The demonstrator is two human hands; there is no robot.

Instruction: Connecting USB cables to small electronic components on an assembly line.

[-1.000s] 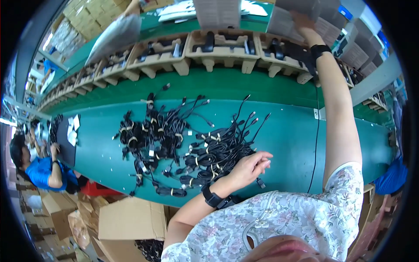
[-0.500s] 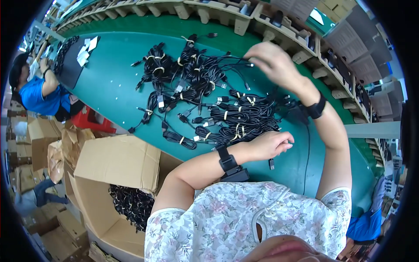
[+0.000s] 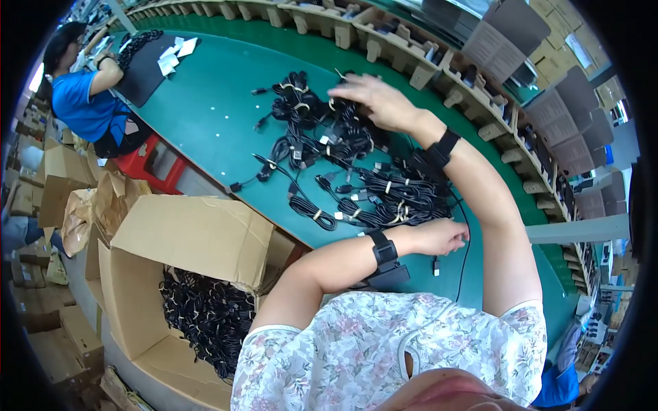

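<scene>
A heap of black coiled cables (image 3: 404,195), tied in bundles with pale bands, lies on the green table between my hands. My right hand (image 3: 377,103) reaches over its far bundles (image 3: 298,103), fingers stretched out and apart. They hover over or touch the cables; which, I cannot tell. At the near right side of the heap is my left hand (image 3: 442,236), its fingers curled together. A single black cable (image 3: 464,257) runs down past those fingertips; whether they pinch it is hidden. A small connector (image 3: 436,267) lies on the table just below this hand.
An open cardboard box (image 3: 137,294) full of black cable bundles (image 3: 205,315) stands left of the table (image 3: 205,130). Cardboard trays (image 3: 404,44) line the far side. A person in blue (image 3: 82,103) sits at the far left by a dark mat (image 3: 147,79) and a red stool (image 3: 154,164).
My right hand has swung left over the far bundles, its fingers spreading. My left hand stays curled near the heap, now beside the single cable. The whole view has shifted.
</scene>
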